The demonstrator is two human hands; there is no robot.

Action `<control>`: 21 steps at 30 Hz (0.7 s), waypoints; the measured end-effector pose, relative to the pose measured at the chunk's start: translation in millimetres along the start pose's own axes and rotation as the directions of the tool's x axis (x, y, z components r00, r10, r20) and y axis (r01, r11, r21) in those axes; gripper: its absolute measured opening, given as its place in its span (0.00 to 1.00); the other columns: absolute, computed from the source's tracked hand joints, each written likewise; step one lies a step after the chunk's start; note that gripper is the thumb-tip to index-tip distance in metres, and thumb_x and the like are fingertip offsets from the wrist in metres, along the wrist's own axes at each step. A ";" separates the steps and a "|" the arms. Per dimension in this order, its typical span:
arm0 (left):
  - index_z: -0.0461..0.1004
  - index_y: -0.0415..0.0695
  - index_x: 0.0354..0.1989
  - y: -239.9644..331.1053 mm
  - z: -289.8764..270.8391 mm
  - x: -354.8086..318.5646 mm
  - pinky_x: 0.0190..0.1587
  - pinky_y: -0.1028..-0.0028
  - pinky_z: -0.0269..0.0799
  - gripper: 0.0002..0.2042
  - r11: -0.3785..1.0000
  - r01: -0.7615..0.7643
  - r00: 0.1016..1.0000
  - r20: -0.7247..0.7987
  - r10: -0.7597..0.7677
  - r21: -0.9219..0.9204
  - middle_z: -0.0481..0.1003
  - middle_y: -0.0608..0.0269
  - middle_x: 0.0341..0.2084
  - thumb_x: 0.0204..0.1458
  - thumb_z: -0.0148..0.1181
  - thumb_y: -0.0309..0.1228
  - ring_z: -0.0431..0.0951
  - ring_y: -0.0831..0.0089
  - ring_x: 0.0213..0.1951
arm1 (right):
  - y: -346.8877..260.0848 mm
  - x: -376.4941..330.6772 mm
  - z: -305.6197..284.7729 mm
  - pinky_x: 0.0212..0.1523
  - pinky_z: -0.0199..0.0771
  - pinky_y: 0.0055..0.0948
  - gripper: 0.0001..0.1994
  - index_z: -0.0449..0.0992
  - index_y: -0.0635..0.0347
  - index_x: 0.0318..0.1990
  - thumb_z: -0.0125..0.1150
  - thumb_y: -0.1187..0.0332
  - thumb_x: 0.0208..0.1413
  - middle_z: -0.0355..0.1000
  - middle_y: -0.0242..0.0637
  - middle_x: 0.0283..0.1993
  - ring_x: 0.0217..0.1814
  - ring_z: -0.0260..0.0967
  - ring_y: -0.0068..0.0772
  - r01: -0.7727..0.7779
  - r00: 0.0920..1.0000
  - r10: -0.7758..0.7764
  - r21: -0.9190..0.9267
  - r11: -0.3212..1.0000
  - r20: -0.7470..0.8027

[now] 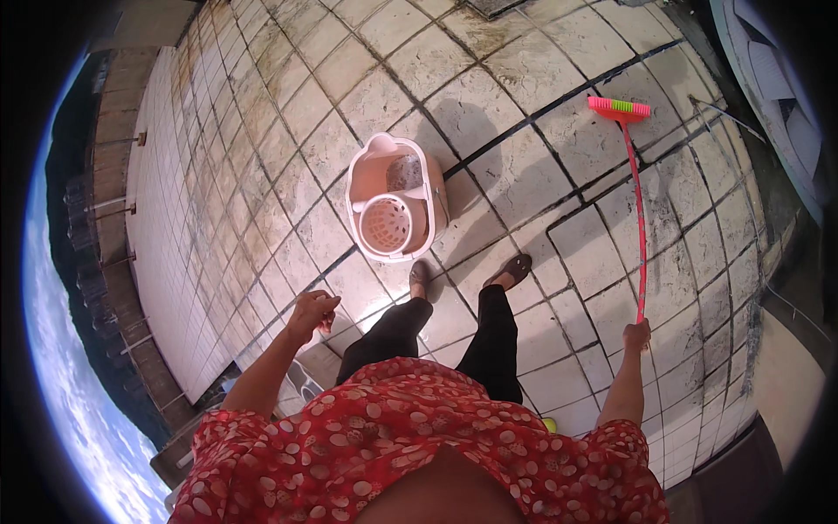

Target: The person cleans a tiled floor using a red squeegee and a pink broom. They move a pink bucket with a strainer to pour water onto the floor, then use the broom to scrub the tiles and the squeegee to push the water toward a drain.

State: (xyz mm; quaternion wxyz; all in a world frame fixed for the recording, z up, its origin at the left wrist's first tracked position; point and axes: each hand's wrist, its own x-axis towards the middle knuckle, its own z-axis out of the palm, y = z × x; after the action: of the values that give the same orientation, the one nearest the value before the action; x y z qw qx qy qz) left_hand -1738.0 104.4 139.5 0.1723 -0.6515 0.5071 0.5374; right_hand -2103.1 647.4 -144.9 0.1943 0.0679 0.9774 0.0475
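My right hand (pixel 637 334) is closed round the end of a long red-pink broom handle. The broom (pixel 640 210) reaches away from me across the tiles on the right. Its head (pixel 620 109) has pink and lime-green bristles on the far side. My left hand (pixel 314 316) hangs in the air at the left, loosely bent, with thumb and fingers apart and nothing visible in it. Ahead of my feet stands a pale pink mop bucket (pixel 362 175), beyond my left hand and touched by neither hand. A round perforated wringer basket (pixel 385 224) sits in its near end.
Stained pale tiles (pixel 288 166) with dark joints cover the floor. My shoes (pixel 517 269) stand just on the near side of the bucket. A low wall (pixel 118 175) edges the left. Something yellow-green (pixel 549 424) shows beside my leg. Grey panels (pixel 777 96) lie at the far right.
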 end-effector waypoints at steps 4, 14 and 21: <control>0.66 0.39 0.16 -39.8 -12.0 8.4 0.13 0.77 0.64 0.15 0.997 -0.008 1.000 -0.002 0.008 -0.077 0.68 0.60 0.12 0.47 0.56 0.36 0.68 0.74 0.11 | -56.4 -6.1 93.4 0.18 0.65 0.31 0.13 0.71 0.67 0.34 0.53 0.74 0.35 0.68 0.41 0.17 0.18 0.68 0.33 0.198 0.867 -0.417 0.581 0.789 0.271; 0.67 0.36 0.18 -164.2 -67.3 111.0 0.12 0.75 0.67 0.14 0.956 0.178 0.981 -0.028 -0.190 -0.233 0.70 0.57 0.14 0.45 0.57 0.34 0.70 0.72 0.12 | -401.1 -230.8 33.4 0.39 0.68 0.36 0.16 0.71 0.65 0.36 0.57 0.62 0.43 0.70 0.51 0.35 0.38 0.68 0.47 0.762 0.199 -0.938 0.557 0.331 0.285; 0.70 0.37 0.29 -193.0 -67.1 241.2 0.15 0.72 0.71 0.08 0.862 0.242 0.970 0.102 -0.220 -0.446 0.72 0.57 0.18 0.46 0.51 0.30 0.73 0.71 0.16 | -497.9 -221.9 28.3 0.50 0.62 0.37 0.29 0.65 0.68 0.48 0.56 0.53 0.43 0.66 0.56 0.45 0.50 0.63 0.51 0.754 0.443 -0.749 0.248 0.609 0.493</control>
State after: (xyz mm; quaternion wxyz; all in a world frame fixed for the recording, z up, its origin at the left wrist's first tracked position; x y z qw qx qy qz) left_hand -1561.6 20.3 -109.1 0.0902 -0.7167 0.2811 0.6318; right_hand -1946.0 124.6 -147.3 0.4679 -0.3616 0.8041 -0.0610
